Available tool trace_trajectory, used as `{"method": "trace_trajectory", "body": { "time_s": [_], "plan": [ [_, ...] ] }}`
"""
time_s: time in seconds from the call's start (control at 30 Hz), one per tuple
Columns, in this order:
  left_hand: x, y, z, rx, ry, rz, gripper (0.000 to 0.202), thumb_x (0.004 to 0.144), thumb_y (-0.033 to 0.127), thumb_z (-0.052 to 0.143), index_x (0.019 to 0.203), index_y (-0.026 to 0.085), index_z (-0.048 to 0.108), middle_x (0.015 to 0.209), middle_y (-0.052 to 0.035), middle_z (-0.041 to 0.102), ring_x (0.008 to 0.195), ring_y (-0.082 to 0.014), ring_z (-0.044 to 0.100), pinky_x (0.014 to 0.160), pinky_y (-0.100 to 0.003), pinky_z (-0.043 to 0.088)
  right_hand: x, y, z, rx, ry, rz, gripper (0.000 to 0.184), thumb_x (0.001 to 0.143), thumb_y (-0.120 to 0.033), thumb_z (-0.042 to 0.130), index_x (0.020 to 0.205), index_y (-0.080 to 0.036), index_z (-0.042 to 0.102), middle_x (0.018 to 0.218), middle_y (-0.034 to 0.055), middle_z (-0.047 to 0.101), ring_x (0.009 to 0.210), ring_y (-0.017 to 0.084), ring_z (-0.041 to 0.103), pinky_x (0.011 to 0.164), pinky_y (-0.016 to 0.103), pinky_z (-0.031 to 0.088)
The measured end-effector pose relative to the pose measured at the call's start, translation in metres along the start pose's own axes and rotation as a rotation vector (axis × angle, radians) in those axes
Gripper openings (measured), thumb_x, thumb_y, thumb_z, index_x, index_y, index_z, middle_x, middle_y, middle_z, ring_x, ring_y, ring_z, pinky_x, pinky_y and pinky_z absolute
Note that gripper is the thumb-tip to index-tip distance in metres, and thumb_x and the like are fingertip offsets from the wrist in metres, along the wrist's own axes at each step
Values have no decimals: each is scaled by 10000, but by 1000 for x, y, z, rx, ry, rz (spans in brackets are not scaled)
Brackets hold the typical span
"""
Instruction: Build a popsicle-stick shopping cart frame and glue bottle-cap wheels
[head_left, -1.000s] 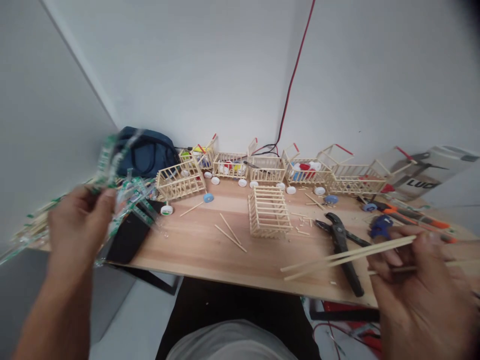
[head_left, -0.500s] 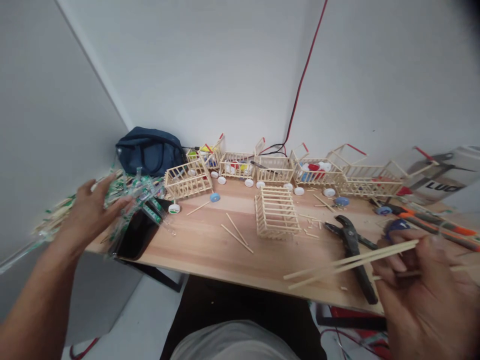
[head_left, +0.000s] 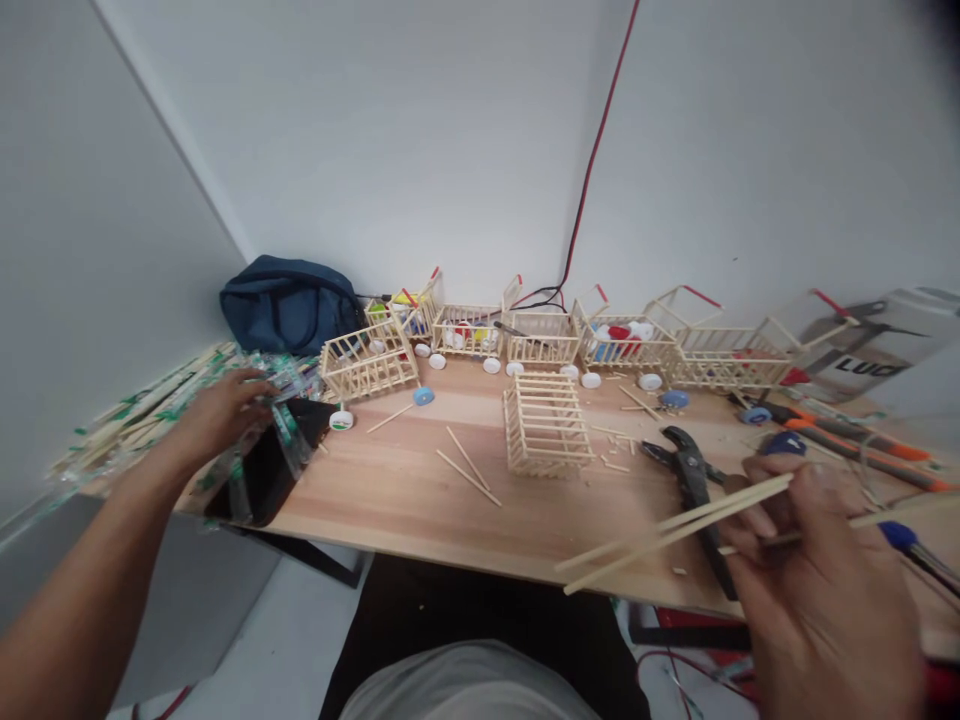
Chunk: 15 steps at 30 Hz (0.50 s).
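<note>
In the head view, my left hand [head_left: 225,412] is at the left of the table, its fingers drawn together on clear plastic wrappers [head_left: 289,430] with green print. These wrappers lie partly over a flat black object [head_left: 271,470]. My right hand [head_left: 821,560] is closed around thin bamboo sticks [head_left: 679,532], whose ends point left over the table's front edge. Black-handled pliers [head_left: 694,490] lie beneath the sticks. A small slatted cage-like frame of sticks [head_left: 549,425] sits mid-table, and two loose sticks [head_left: 469,475] rest to its left.
Several miniature stick shopping carts [head_left: 540,340] with bottle-cap wheels line the wall. A blue bag [head_left: 291,305] stands at the back left beside wrapped stick bundles [head_left: 150,405]. Orange-handled tools [head_left: 855,440] and a labelled container [head_left: 870,350] are at the right. Stick offcuts [head_left: 619,440] are scattered about.
My left hand has moved right and its spread fingers have come together at the wrappers, which have shifted. My right hand has moved slightly left, still holding the sticks.
</note>
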<state>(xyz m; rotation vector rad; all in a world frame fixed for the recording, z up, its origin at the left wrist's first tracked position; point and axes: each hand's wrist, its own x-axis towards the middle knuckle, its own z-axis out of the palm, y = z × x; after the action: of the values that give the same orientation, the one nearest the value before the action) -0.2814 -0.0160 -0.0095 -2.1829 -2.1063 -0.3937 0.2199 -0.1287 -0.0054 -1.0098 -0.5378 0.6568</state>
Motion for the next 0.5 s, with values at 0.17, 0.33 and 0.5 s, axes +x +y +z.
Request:
{"method": "trace_trajectory", "body": {
  "time_s": [0.17,0.33,0.5],
  "plan": [
    [-1,-14,-7,-45,63,-171,211,773,297,620,913,158,693,912,26,687,848,-153,616,798,-190,433,-3,-2,1,11,12,23,308,646,-395,833,743,-160,658,675,-30,492,484,44,381,372,157,252],
    [3,-19,-17,16,261,-313,345,841,389,566,1034,137,700,935,30,703,973,-174,627,899,-233,439,-3,-1,1,40,-7,12,282,641,-349,846,734,-158,661,684,-34,480,489,38,401,384,149,289],
    [23,-26,-22,117,416,-424,421,905,327,483,1152,32,655,1189,-120,677,1176,-210,579,1032,-345,399,-3,1,1,46,-8,50,303,648,-377,845,759,-154,672,670,-42,489,477,33,405,366,125,303]
  ]
}}
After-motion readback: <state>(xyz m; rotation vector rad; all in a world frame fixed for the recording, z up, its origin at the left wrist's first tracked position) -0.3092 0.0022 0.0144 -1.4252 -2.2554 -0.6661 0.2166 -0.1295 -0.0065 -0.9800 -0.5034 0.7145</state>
